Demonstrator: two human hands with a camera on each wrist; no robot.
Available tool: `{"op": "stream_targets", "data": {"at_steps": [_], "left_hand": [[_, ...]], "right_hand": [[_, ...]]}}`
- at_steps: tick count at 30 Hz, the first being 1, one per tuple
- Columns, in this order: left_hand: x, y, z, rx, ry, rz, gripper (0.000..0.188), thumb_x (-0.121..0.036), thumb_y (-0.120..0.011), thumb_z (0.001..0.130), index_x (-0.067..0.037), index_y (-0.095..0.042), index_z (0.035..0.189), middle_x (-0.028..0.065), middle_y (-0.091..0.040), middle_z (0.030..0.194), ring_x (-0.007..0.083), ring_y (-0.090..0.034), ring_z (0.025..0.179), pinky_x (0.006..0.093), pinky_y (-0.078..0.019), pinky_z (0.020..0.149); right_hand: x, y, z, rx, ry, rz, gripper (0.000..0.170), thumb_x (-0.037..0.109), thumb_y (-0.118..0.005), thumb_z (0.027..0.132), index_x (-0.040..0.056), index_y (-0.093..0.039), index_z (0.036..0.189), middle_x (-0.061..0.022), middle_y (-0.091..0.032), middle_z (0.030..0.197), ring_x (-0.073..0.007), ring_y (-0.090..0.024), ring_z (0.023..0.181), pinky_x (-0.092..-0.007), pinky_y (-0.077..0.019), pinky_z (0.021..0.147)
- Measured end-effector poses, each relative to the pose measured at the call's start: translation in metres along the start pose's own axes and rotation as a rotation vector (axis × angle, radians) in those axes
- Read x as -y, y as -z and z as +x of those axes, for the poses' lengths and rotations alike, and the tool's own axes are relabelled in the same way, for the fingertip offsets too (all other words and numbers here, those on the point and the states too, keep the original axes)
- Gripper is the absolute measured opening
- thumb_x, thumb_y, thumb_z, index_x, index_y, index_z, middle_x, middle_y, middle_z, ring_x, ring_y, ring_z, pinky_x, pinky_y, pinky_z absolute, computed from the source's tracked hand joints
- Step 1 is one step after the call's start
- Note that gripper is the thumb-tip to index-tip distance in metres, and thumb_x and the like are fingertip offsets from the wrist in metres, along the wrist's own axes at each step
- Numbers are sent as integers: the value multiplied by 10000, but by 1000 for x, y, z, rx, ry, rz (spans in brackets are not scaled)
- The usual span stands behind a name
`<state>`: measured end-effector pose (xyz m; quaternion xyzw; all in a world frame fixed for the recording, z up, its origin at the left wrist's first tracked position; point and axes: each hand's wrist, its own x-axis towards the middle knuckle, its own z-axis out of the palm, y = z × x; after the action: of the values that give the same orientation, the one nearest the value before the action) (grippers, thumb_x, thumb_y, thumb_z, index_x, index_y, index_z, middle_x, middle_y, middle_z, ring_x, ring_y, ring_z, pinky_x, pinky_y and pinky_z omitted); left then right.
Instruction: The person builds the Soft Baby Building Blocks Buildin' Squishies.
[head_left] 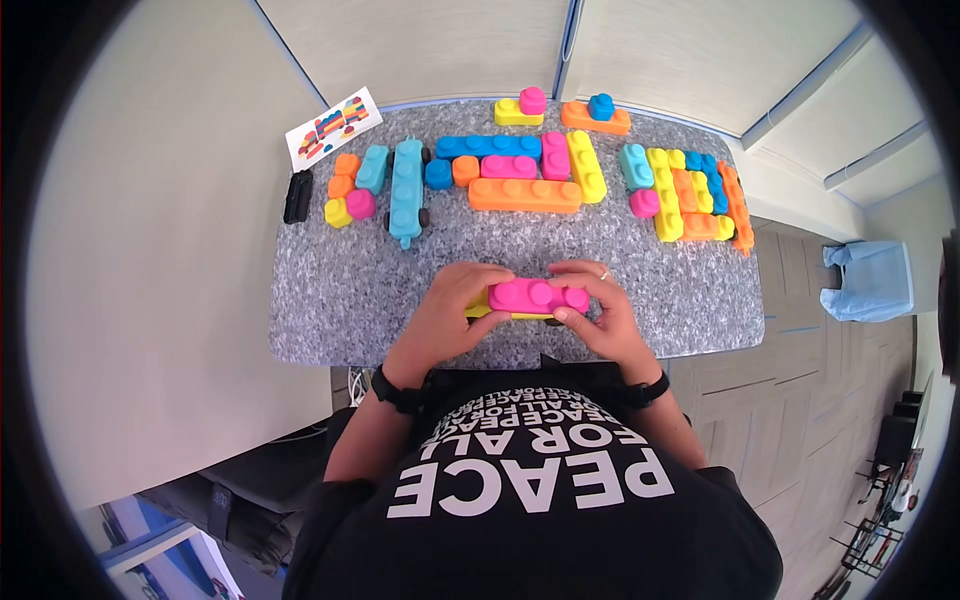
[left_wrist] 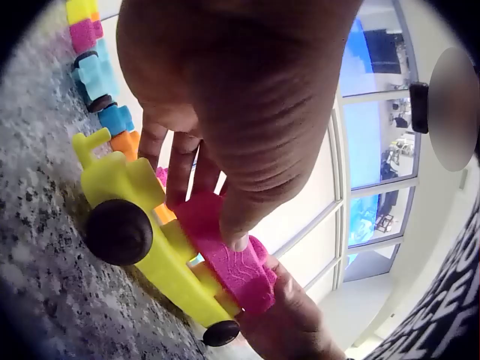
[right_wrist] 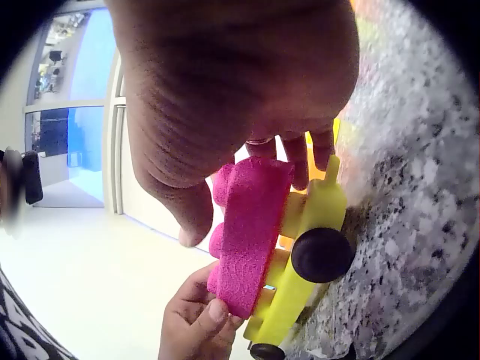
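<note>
Pink block was noted above the yellow wheeled base, whose studs were partly visible beneath it, near the front edge of the worktop. Its left end was pinched in the grip of the left hand, its right end in that of the right hand.

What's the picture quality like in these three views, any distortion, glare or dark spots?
Head view: strong fisheye, black corners, the gray table evenly lit. Left wrist view: the hand looms large and dark against bright windows. Right wrist view: the pale background is washed out beside another shadowed hand, while the speckled tabletop looks soft toward the top.
</note>
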<state>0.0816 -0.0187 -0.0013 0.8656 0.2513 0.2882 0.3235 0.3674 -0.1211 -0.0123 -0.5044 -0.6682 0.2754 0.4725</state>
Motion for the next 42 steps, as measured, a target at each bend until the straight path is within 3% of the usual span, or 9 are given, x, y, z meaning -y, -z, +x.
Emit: {"op": "stream_targets", "data": {"at_steps": [12,18,27,31,34,42], "left_hand": [[1,-6,-1,-7,57,-44,620,-165,-918,918,-89,-709,1497,159,-748,1444,416,-688,1361,526,-518,1195],[5,-9,0,44,114,-29,721,-174,-945,887,-128,-683,1557,147,-729,1483,408,-649,1422,528,-478,1243],[6,-11,0,78,142,1,921,-133,-970,831,-160,-589,1669,155,-702,1521,419,-624,1449,532,-474,1253],[6,-13,-1,47,130,36,941,-136,-975,820,-160,-582,1675,163,-689,1538,423,-625,1449,532,-476,1252],[6,-13,-1,38,106,42,891,-136,-972,823,-154,-604,1633,156,-694,1523,420,-632,1442,531,-484,1238],[5,-14,0,8,33,49,560,-146,-953,837,-116,-713,1343,105,-744,1403,397,-688,1332,522,-526,1157]], "right_hand": [[3,-3,7,-35,-52,37,258,83,-869,995,50,-833,1248,-159,-819,1305,-337,-765,1249,-439,-578,1098],[-2,-5,6,-29,-88,70,299,113,-890,989,52,-819,1273,-161,-818,1289,-350,-769,1254,-440,-577,1105],[8,1,3,92,-3,-161,794,166,-988,852,79,-658,1569,-191,-669,1572,-437,-661,1433,-497,-541,1212],[2,-1,1,60,8,-187,804,154,-985,846,78,-657,1576,-186,-661,1590,-435,-653,1446,-500,-536,1228],[-1,-1,1,67,33,-202,779,152,-986,843,75,-675,1553,-181,-675,1576,-431,-658,1440,-501,-543,1219],[-18,-6,-5,49,157,-253,643,203,-1022,815,114,-776,1402,-134,-715,1537,-400,-695,1351,-497,-569,1164]]}}
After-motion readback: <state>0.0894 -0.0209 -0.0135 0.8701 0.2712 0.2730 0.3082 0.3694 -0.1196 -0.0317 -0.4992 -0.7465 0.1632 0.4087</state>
